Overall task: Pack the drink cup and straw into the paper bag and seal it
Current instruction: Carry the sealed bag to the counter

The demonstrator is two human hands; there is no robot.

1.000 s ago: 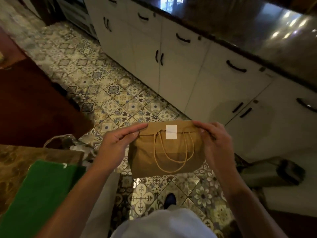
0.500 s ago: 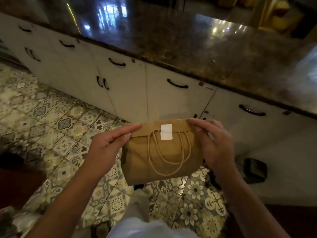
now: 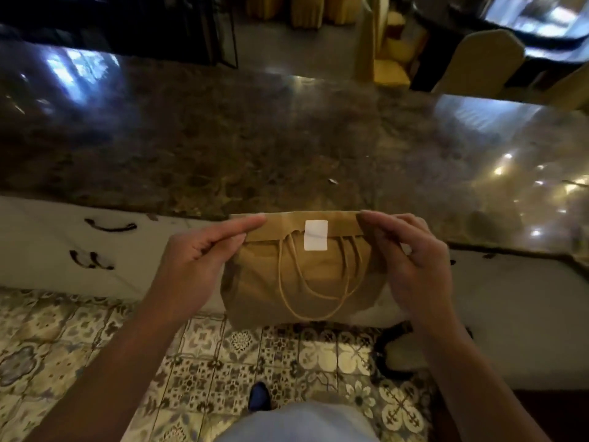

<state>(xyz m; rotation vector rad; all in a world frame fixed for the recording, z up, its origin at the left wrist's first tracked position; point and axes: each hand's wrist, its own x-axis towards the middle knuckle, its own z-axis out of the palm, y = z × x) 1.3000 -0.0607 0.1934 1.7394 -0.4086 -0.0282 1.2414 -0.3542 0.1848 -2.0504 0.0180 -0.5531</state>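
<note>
A brown paper bag [image 3: 264,282] hangs in the air in front of me, just below the counter's front edge. Its top is folded over and a white sticker [image 3: 316,235] holds the flap down. Its twine handles [image 3: 314,295] dangle down the front. My left hand [image 3: 197,263] pinches the folded top at its left corner. My right hand [image 3: 411,263] pinches the right corner. The drink cup and the straw are not visible; the bag bulges.
A dark polished stone counter [image 3: 287,138] spans the view beyond the bag. White cabinet doors [image 3: 63,250] with black handles stand beneath it. Patterned floor tiles [image 3: 223,362] lie below. Yellow-covered chairs [image 3: 478,59] stand beyond the counter.
My view has swung from the floor and cabinets up to the counter. The bag, held the same way in both hands, is now at the counter's edge.
</note>
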